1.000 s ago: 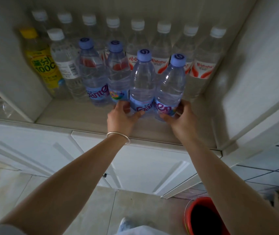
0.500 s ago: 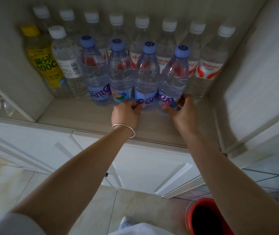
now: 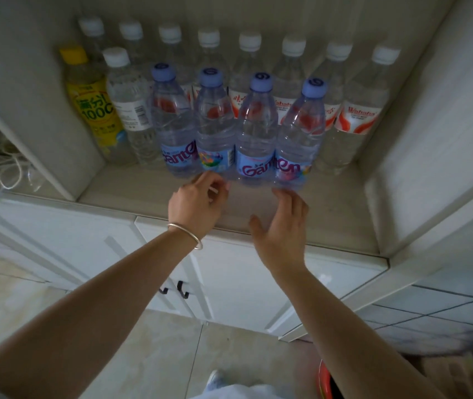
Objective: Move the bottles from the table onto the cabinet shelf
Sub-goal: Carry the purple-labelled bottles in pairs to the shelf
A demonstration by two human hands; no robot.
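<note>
Pale, matte-sided cabinet shelf (image 3: 341,217) w/ white panelled doors (image 3: 241,286) below. Far row: clear ribbed plastic bottles w/ white caps (image 3: 359,122), red-white labels. Near row, l to r: yellow-capped yellow drink bottle (image 3: 92,110), clear white-capped bottle (image 3: 130,108), four clear blue-capped bottles w/ blue labels (image 3: 255,133), touching side by side. Left hand (image 3: 199,204), thin silver bangle (image 3: 184,234) on wrist, fingers loosely curled, empty. Right hand (image 3: 282,226) spread, empty. 0.5 s ago both hands gripped the two right blue-capped bottles; now let go, pulled back near shelf edge.
</note>
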